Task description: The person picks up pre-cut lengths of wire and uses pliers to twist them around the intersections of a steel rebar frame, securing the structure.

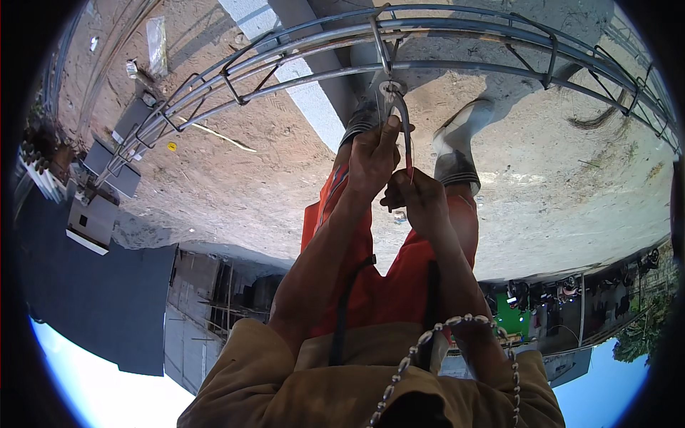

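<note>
A pair of metal pincers [403,107] has its round jaws up against the near bars of a tied steel rebar cage [457,65]. My left hand [372,162] is closed around one of its handles, just below the jaws. Lower down and to the right, my right hand [422,203] has its fingers closed at the reddish end of the other handle. A thin strand, apparently tie wire, shows by the right fingers. Whatever the jaws bite on at the bar is too small to make out.
The rebar cage arcs across the top of the view, over a pale concrete beam [310,100]. My boots [462,139] stand on sandy ground behind it. A thin stick [221,135] and a yellow scrap [172,146] lie to the left, near grey blocks [93,217].
</note>
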Tool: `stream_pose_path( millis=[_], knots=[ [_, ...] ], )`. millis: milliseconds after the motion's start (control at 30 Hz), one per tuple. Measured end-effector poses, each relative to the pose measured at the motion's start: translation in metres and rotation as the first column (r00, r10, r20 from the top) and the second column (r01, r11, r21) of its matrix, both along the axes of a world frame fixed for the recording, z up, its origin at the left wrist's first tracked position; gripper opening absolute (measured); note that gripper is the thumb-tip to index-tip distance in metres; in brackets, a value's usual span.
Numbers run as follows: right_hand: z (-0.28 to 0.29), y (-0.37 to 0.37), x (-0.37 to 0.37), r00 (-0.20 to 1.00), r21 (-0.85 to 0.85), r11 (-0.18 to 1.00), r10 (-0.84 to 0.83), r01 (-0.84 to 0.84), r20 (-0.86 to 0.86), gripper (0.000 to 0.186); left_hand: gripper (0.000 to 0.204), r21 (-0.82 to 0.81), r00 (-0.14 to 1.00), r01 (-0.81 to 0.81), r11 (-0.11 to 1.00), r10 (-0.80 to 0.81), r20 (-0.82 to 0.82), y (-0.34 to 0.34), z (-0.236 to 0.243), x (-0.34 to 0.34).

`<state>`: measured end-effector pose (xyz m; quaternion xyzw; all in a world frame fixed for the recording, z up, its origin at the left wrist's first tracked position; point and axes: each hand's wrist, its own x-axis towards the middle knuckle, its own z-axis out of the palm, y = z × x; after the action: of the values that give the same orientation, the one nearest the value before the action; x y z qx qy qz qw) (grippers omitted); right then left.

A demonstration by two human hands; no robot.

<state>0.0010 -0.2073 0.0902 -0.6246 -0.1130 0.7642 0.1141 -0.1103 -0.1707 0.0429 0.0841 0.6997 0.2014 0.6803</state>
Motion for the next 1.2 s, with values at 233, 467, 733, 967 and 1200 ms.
stream_pose_path(
  millis=[233, 467, 733, 967, 1200],
  knots=[
    [0.005, 0.023, 0.014, 0.999, -0.235, 0.972, 0.035, -0.025, 0.041, 0.021, 0.048, 0.230, 0.965, 0.259, 0.938, -0.240, -0.109, -0.012, -0.015, -0.014],
    [0.001, 0.000, 0.017, 0.993, -0.224, 0.970, -0.077, 0.094, 0.085, 0.016, 0.043, 0.026, 0.995, 0.037, 0.999, -0.039, 0.087, -0.002, 0.003, -0.005],
    [0.034, -0.089, 0.057, 0.969, 0.145, 0.985, 0.055, -0.092, 0.240, 0.009, 0.041, 0.129, 0.998, -0.055, 0.990, 0.059, -0.030, -0.030, 0.010, 0.004],
    [0.067, -0.020, 0.042, 0.943, 0.022, 0.949, -0.316, 0.315, 0.106, 0.019, 0.029, -0.346, 0.595, -0.595, 0.726, 0.687, 0.418, 0.032, 0.011, 0.005],
    [0.054, -0.033, 0.047, 0.894, -0.130, 0.893, -0.404, 0.431, 0.195, 0.014, 0.014, 0.337, 0.814, 0.258, 0.906, -0.016, -0.581, 0.043, 0.017, 0.017]
  ],
)
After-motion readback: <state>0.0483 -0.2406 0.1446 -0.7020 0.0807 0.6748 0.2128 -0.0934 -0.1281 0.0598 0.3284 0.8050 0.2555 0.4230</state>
